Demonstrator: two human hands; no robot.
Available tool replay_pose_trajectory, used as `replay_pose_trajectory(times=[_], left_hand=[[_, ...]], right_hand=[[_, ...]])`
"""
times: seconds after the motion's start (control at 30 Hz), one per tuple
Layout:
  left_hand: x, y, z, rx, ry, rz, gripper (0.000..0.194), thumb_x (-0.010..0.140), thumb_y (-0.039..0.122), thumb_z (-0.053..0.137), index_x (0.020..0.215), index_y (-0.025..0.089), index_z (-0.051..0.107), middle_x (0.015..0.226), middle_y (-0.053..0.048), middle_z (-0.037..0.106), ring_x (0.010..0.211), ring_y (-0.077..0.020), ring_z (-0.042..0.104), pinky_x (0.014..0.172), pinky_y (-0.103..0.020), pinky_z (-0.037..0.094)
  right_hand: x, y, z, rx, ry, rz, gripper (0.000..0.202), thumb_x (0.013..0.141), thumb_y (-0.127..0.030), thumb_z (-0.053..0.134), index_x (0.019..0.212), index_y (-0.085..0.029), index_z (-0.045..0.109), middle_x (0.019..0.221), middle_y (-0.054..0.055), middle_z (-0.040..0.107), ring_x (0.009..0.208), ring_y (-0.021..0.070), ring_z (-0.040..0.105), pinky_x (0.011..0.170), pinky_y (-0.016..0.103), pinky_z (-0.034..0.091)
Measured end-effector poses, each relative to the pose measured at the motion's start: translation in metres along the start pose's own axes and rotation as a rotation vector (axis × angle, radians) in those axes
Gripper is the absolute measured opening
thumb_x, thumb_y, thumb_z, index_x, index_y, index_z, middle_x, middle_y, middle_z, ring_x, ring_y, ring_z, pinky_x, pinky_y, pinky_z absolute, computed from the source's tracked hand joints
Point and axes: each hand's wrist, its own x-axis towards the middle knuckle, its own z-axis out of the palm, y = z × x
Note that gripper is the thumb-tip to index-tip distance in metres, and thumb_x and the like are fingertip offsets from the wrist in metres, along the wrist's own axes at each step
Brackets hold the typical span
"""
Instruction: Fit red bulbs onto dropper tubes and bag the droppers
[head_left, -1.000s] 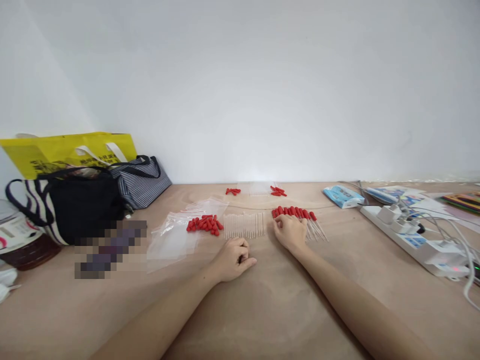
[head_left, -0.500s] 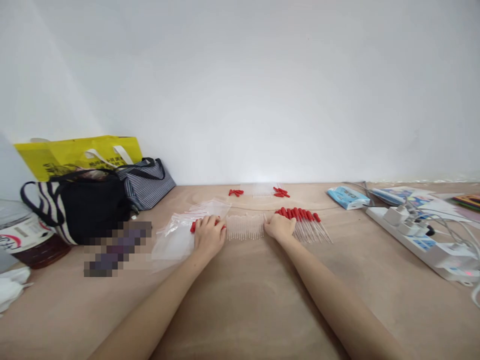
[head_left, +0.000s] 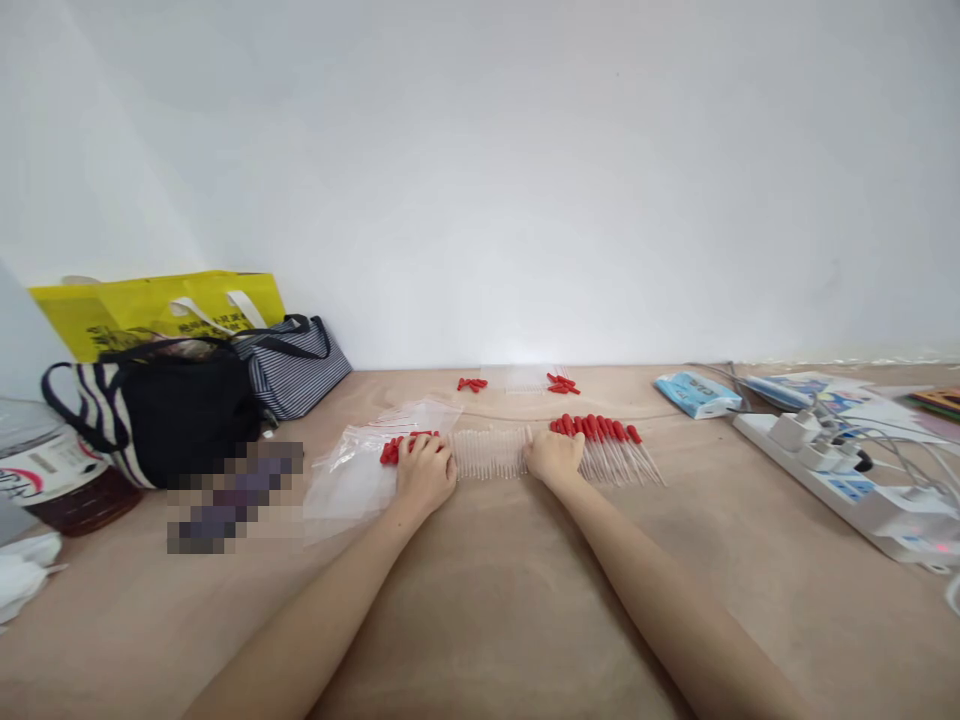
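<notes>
Best to handle the row of thin clear tubes [head_left: 487, 456], lying side by side on the surface [head_left: 480, 600] between the hands, singly and with a light pinch, to avoid rolling or crossing any. With the left hand [head_left: 426, 472] bent over red caps [head_left: 391, 451] and the right hand [head_left: 553, 458] curled at the row's right end, beside red-capped tubes [head_left: 609, 432], hands apart, impossible to tell grip from mere touch. Left of the left hand, flat clear plastic bags [head_left: 349, 475], contents not discernible; farther left, a bottle [head_left: 54, 462] of dark liquid.
</notes>
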Motion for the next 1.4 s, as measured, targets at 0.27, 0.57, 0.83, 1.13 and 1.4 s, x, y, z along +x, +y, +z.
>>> replay_pose_trajectory(times=[0.27,0.57,0.83,1.13,1.4], left_hand=[[0.0,-0.003,0.0,0.019,-0.017,0.02,0.016,0.069,0.014,0.047,0.071,0.017,0.063,0.079,-0.008,0.066,0.083,-0.0258,0.053,0.082,-0.045,0.031],[-0.001,-0.006,-0.003,-0.013,0.085,0.02,0.026,0.072,0.011,0.042,0.087,0.019,0.062,0.083,-0.007,0.066,0.084,-0.0226,0.056,0.087,-0.041,0.03],[-0.002,-0.005,0.001,-0.037,0.035,-0.005,0.016,0.069,0.018,0.05,0.075,0.02,0.064,0.084,-0.007,0.064,0.085,-0.025,0.053,0.079,-0.04,0.036],[-0.002,-0.005,-0.005,-0.203,0.226,-0.015,0.021,0.081,0.021,0.043,0.083,0.019,0.064,0.087,-0.007,0.064,0.086,-0.0227,0.054,0.081,-0.038,0.039],[-0.021,0.034,-0.018,-0.781,-0.161,0.388,0.024,0.083,0.015,0.037,0.093,0.019,0.058,0.093,-0.006,0.062,0.086,-0.0142,0.057,0.076,-0.026,0.046]], right_hand=[[-0.022,0.017,-0.006,0.038,0.151,-0.094,0.03,0.08,-0.03,0.037,0.075,-0.014,0.061,0.077,0.011,0.064,0.078,0.023,0.055,0.073,0.035,0.026],[-0.054,0.075,0.004,0.175,0.398,-0.458,0.032,0.087,-0.033,0.028,0.071,-0.016,0.051,0.07,0.006,0.057,0.068,0.0174,0.048,0.065,0.029,0.027],[-0.057,0.072,0.004,0.189,0.352,-0.452,0.027,0.087,-0.033,0.033,0.073,-0.017,0.05,0.07,0.004,0.058,0.07,0.0162,0.05,0.065,0.028,0.025],[-0.055,0.072,0.008,0.204,0.327,-0.454,0.024,0.086,-0.031,0.035,0.075,-0.017,0.052,0.072,0.003,0.061,0.071,0.0158,0.052,0.064,0.027,0.024],[-0.056,0.074,0.002,0.259,0.341,-0.494,0.029,0.085,-0.019,0.034,0.105,-0.018,0.054,0.081,0.006,0.062,0.073,0.0159,0.052,0.067,0.028,0.026]])
